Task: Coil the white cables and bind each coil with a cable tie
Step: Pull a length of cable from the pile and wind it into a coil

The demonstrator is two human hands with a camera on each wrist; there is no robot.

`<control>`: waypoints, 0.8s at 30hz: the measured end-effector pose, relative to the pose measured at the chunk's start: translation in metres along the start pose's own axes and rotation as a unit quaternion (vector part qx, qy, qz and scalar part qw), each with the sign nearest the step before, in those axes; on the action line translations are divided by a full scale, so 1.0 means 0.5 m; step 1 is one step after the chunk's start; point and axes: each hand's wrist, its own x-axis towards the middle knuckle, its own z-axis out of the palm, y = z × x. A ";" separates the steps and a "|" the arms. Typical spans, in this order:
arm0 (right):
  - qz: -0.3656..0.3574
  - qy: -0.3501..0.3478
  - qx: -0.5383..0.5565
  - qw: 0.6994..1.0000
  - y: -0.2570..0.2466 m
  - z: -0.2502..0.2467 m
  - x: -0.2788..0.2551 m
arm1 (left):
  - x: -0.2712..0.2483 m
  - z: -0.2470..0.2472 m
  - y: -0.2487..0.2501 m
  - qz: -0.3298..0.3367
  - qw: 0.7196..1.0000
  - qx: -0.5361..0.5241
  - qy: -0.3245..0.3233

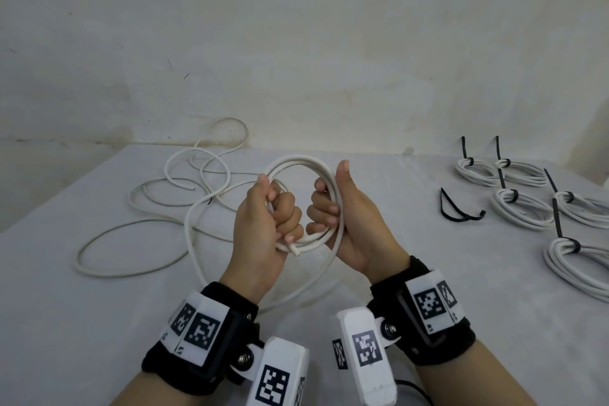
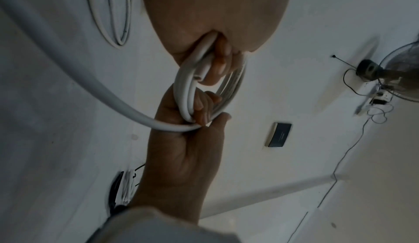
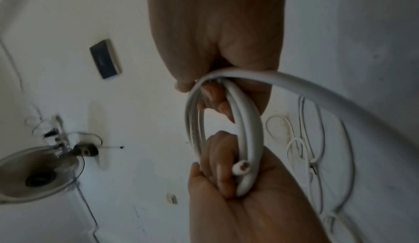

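Note:
A small coil of white cable point(image 1: 306, 164) hangs above the table, held on both sides. My left hand point(image 1: 263, 217) grips its left side, fingers curled round the strands. The cut cable end point(image 1: 295, 252) pokes out below that fist. My right hand point(image 1: 336, 208) grips the right side with the thumb pointing up. From the right hand the uncoiled length point(image 1: 188, 227) drops to the table and trails left. In the right wrist view the coil point(image 3: 249, 139) runs between the right hand point(image 3: 215, 23) and the left hand point(image 3: 249, 202), with the cut end point(image 3: 240, 168) showing.
Several bound coils point(image 1: 524, 211) with black ties lie at the right of the grey table point(image 1: 99, 323). A loose black cable tie point(image 1: 442, 203) lies beside them. More loose white cable point(image 1: 184, 171) sprawls at the back left, near the wall.

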 end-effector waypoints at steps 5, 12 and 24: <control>-0.029 0.022 -0.045 0.998 -0.004 0.002 -0.005 | 0.002 -0.004 -0.003 -0.013 1.000 0.005 -0.024; -0.109 0.183 -0.029 0.977 -0.019 0.004 -0.006 | 0.010 -0.013 -0.014 0.016 0.981 0.190 -0.042; -0.229 0.280 0.108 0.926 -0.072 -0.039 -0.013 | -0.024 -0.038 0.026 -0.297 0.799 0.445 -0.274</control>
